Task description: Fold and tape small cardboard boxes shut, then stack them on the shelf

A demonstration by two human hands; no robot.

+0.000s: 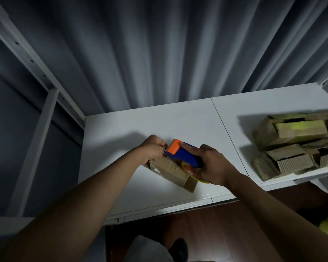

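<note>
— White shelf board is what you're working on. Where's your free room?

— You have bare board to the left of the cardboard box and behind it, up to the grey curtain at the far edge. A seam crosses the board to the right of your hands. The box lies close to the near edge, set at an angle, one end pointing near-right.

— And the right side?

— A stack of cardboard boxes fills the right part of the board, well apart from your box; corrugated edges show on the near ones. A white metal upright with holes closes off the left end.

— What are your hands doing?

— Your right hand grips the blue body of the tape dispenser, fingers curled round it. Its orange front sits over the far end of the box, and the yellowish tape roll rests against the box's right side. Your left hand is curled at the box's far-left end, fingertips pinching just by the dispenser's toothed edge; whether they hold tape or a flap, you cannot tell.

— Surface of the box?

— Plain brown, flat-sided, oblong.
</note>
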